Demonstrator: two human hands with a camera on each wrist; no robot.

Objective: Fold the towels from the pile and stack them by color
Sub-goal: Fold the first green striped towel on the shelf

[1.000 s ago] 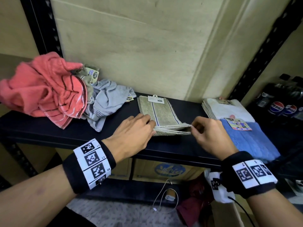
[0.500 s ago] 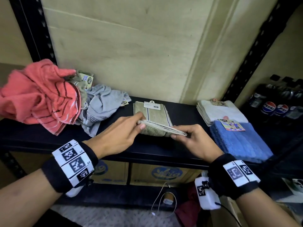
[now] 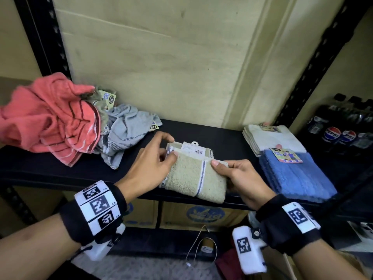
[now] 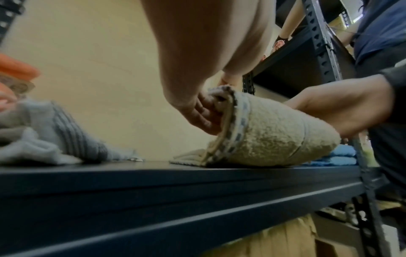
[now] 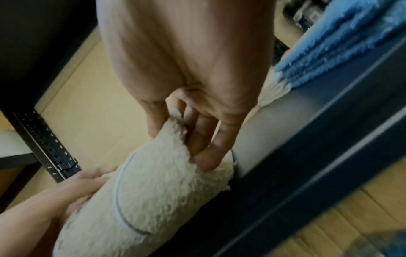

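Note:
A beige towel with a blue stripe lies half folded at the front of the black shelf. My left hand pinches its left folded edge, seen close in the left wrist view on the beige towel. My right hand grips the right edge, thumb on top, fingers under the beige towel. The unfolded pile sits at the left: a red striped towel and a grey towel. Folded stacks stand at the right: a blue towel and a white towel.
Pepsi bottles stand on the neighbouring shelf at far right. Black perforated uprights frame the shelf against a beige wall. Cardboard boxes and a white cable lie below the shelf.
Both hands have carried the near half of the beige towel up and over towards the back, so its plain side now faces up. The head view has moved closer.

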